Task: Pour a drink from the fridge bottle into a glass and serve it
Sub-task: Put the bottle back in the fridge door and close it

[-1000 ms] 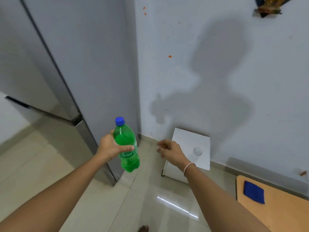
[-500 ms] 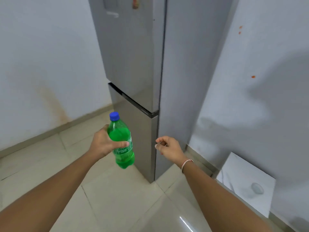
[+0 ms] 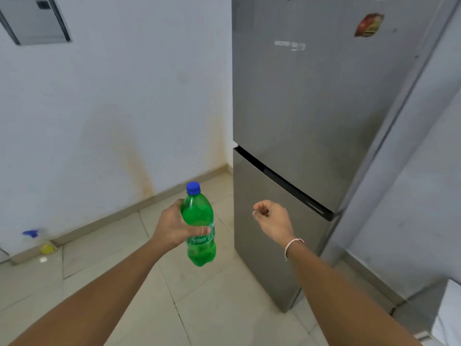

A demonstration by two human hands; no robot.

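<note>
Since half a second ago the view has swung further left: the fridge (image 3: 311,121), then at centre, now fills the right half, the white block with the small round thing on it is nearly out of frame at the lower right corner, and a grey wall panel (image 3: 35,18) has come into the top left. The hands sit much as they did.

At far left, low along the skirting, lie a small blue thing (image 3: 30,233) and a yellow one (image 3: 47,248), both too blurred to name. The white wall (image 3: 112,96) behind them carries a brownish stain running down to the floor. The tiled floor (image 3: 99,258) spreads open from the skirting to the fridge's foot.

The left hand (image 3: 174,228) grips the green bottle (image 3: 199,236) round its middle, thumb across the label and fingers wrapped behind. The bottle is upright, slightly tilted, blue cap (image 3: 193,188) on, held in the air just left of the fridge's lower door edge.

The right hand (image 3: 272,218) holds nothing, fingers curled inward, thumb near the fingertips, in front of the lower door and apart from it. A thin band (image 3: 293,245) circles that wrist.

Both fridge doors are closed; a dark seam divides them, and a reddish sticker (image 3: 369,24) sits high on the upper door.
</note>
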